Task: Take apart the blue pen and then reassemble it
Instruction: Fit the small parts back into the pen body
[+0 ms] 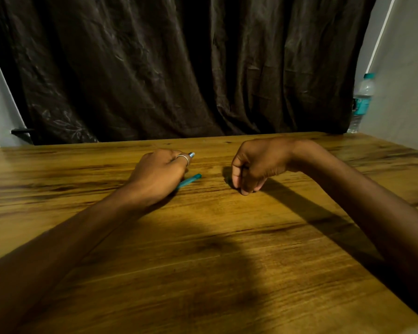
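My left hand (159, 175), with a ring on one finger, rests curled on the wooden table (203, 237). A short blue pen piece with a silvery end (191, 154) sticks out past its fingers. A teal pen barrel (189, 180) pokes out from under the same hand and lies low against the table. How much of each piece the hand grips is hidden. My right hand (253, 165) hovers to the right with its fingers bunched. Its fingertips press down on the tabletop. Nothing shows between them.
A dark curtain (179, 68) hangs along the table's far edge. A clear water bottle (362, 102) with a teal label stands at the far right corner beside a pale wall. Both forearms cast shadows over the near tabletop.
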The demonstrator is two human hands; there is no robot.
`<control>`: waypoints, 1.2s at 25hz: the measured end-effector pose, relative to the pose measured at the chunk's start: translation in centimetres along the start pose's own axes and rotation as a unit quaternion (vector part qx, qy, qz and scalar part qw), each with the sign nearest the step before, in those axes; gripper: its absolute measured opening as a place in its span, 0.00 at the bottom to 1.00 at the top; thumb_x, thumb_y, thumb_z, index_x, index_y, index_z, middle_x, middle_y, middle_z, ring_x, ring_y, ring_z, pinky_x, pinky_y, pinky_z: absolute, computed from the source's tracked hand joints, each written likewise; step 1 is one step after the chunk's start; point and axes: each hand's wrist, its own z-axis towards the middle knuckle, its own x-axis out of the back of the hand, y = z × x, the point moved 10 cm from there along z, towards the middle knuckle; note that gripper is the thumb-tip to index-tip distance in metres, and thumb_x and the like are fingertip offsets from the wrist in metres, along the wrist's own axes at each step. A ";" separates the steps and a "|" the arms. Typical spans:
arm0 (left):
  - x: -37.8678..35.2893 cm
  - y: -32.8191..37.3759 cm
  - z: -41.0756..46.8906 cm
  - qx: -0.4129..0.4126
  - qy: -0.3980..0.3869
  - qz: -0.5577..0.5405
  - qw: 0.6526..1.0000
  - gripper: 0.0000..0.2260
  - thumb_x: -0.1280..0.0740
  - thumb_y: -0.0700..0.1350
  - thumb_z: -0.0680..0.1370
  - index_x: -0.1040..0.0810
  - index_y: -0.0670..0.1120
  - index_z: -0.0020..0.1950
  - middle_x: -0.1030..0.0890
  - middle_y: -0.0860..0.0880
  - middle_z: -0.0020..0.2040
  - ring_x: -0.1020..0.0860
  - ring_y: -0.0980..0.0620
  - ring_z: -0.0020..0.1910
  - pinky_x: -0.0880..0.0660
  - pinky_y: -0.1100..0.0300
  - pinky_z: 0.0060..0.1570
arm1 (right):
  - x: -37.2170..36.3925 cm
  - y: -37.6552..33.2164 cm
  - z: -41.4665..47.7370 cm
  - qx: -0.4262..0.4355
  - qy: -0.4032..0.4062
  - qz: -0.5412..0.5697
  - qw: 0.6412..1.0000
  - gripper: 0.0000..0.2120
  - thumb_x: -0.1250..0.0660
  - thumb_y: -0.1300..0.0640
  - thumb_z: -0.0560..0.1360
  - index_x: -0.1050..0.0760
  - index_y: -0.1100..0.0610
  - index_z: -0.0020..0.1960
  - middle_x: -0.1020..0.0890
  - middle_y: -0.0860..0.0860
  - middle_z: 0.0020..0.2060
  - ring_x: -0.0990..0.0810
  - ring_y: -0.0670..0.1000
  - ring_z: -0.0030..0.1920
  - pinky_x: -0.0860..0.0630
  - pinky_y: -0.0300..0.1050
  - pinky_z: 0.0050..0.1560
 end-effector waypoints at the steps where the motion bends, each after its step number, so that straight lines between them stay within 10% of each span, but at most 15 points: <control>1: 0.0 0.2 0.0 -0.006 -0.002 -0.012 1.000 0.18 0.42 0.53 0.77 0.23 0.43 0.36 0.14 0.41 0.47 0.18 0.40 0.49 0.25 0.42 0.52 | 0.0 -0.1 0.0 0.003 0.001 0.000 1.000 0.10 0.27 0.71 0.70 0.18 0.63 0.51 0.15 0.59 0.43 0.16 0.51 0.42 0.19 0.37 0.39; 7: -0.6 0.8 -0.3 -0.036 -0.027 -0.108 0.993 0.11 0.38 0.46 0.82 0.16 0.48 0.55 0.14 0.42 0.51 0.18 0.46 0.50 0.23 0.46 0.57 | 3.3 -1.3 -0.5 0.069 0.123 0.186 0.972 0.10 0.30 0.74 0.72 0.21 0.62 0.48 0.16 0.58 0.40 0.14 0.48 0.38 0.19 0.38 0.37; 15: -0.9 1.5 -0.4 -0.057 -0.043 -0.190 0.979 0.09 0.36 0.39 0.80 0.20 0.51 0.53 0.16 0.48 0.46 0.19 0.59 0.44 0.25 0.64 0.44 | 3.8 -2.6 -0.4 0.144 0.174 0.464 0.857 0.12 0.34 0.76 0.74 0.27 0.61 0.48 0.16 0.59 0.38 0.13 0.55 0.41 0.16 0.46 0.47; 30: -1.2 1.8 -0.2 -0.068 -0.062 -0.222 0.971 0.10 0.38 0.36 0.81 0.21 0.49 0.52 0.19 0.48 0.42 0.25 0.66 0.28 0.32 0.74 0.29 | 3.1 -3.3 -0.2 0.158 0.163 0.438 0.870 0.12 0.33 0.74 0.75 0.29 0.58 0.48 0.20 0.61 0.42 0.15 0.53 0.41 0.17 0.43 0.45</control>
